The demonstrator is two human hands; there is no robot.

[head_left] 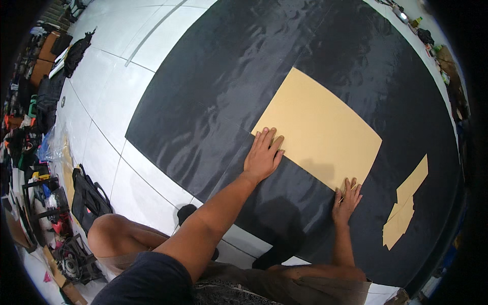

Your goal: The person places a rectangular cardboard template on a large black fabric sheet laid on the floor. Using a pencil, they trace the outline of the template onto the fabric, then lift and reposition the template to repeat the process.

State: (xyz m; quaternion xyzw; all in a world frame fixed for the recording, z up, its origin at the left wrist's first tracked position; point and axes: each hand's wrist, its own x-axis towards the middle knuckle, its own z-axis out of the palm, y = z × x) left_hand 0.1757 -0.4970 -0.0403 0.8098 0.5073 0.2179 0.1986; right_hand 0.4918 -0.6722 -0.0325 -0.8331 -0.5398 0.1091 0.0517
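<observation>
The left hand (264,156), fingers parted and gripping nothing, rests flat at the left corner of a tan sheet (321,126) extending forward over black sheeting (203,96), long axis slanting far-left to near-right, while the right hand (346,202), fingers slightly bent, hold unclear, touches its near corner.

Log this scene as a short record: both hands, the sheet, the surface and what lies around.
Left hand: palm down, fingers spread, on the sheet's near left corner
Right hand: at its near right corner; a thin item may be between the fingers, too small to tell
Tan sheet: four-sided, lying flat
Black material: under the sheet, glossy, rippled
Smaller tan pieces: overlapping, to the right
Floor: white tiles
Black bag: on the left
</observation>
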